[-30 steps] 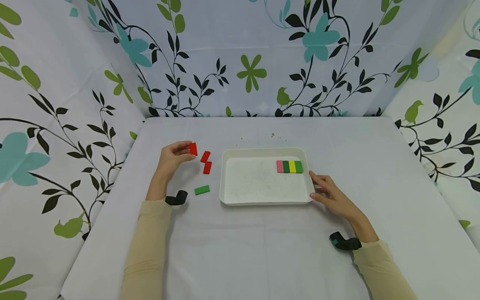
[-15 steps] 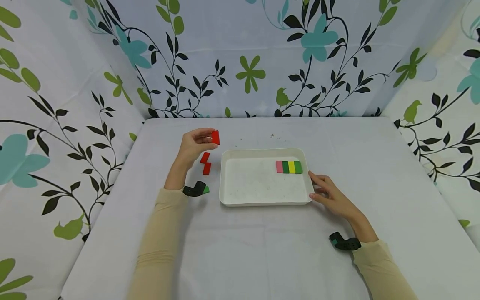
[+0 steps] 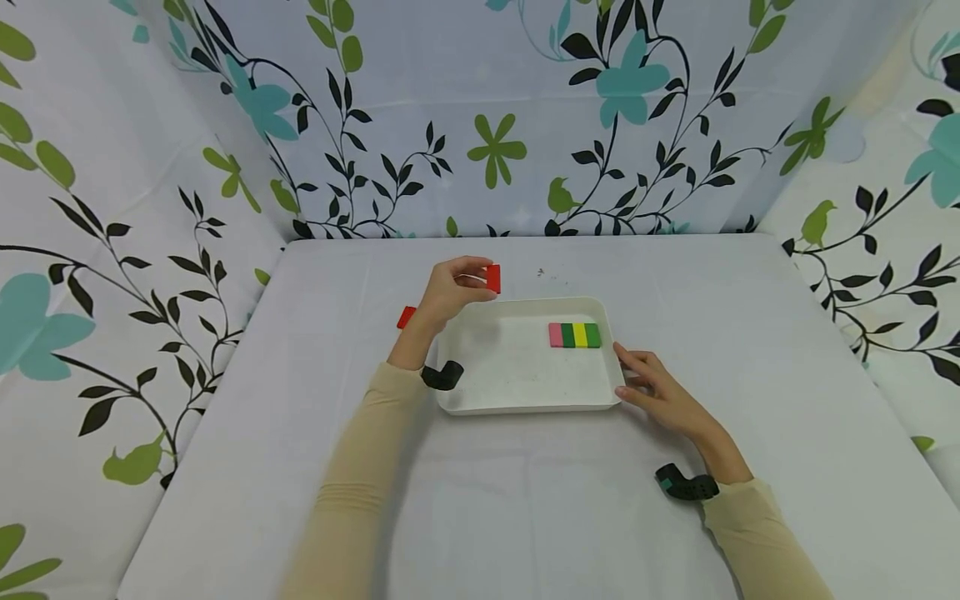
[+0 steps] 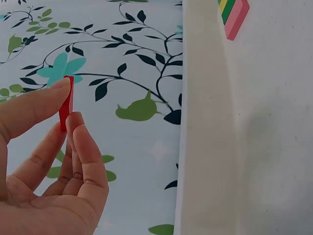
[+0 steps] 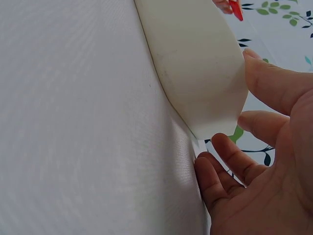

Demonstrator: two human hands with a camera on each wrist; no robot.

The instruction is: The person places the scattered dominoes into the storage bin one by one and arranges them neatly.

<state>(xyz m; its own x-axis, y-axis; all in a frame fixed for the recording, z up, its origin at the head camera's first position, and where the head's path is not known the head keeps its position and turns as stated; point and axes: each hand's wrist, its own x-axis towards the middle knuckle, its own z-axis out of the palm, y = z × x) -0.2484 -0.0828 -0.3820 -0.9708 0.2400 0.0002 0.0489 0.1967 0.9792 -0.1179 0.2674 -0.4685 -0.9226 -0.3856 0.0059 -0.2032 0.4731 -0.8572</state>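
Note:
My left hand point(image 3: 447, 290) pinches a thin red rectangular block point(image 3: 492, 278) between thumb and fingertips, upright above the far edge of the white tray point(image 3: 517, 375). In the left wrist view that red block point(image 4: 66, 105) shows edge-on, apart from the tray wall. Inside the tray, toward its right, a row of blocks point(image 3: 574, 335) lies side by side: pink, green, yellow, green. My right hand point(image 3: 658, 392) rests at the tray's right edge. Its thumb and fingertips touch the outer wall in the right wrist view, the fingers loosely bent.
Left of the tray, part of another red block point(image 3: 406, 317) shows beside my left forearm, which covers other table area there. Small dark specks point(image 3: 542, 272) lie behind the tray. A patterned curtain point(image 3: 420, 108) encloses the white table point(image 3: 525, 500).
My left hand has carried the red block right, from beside the loose blocks to above the tray's far edge. The left arm now hides a red and a green block. My right hand stays put.

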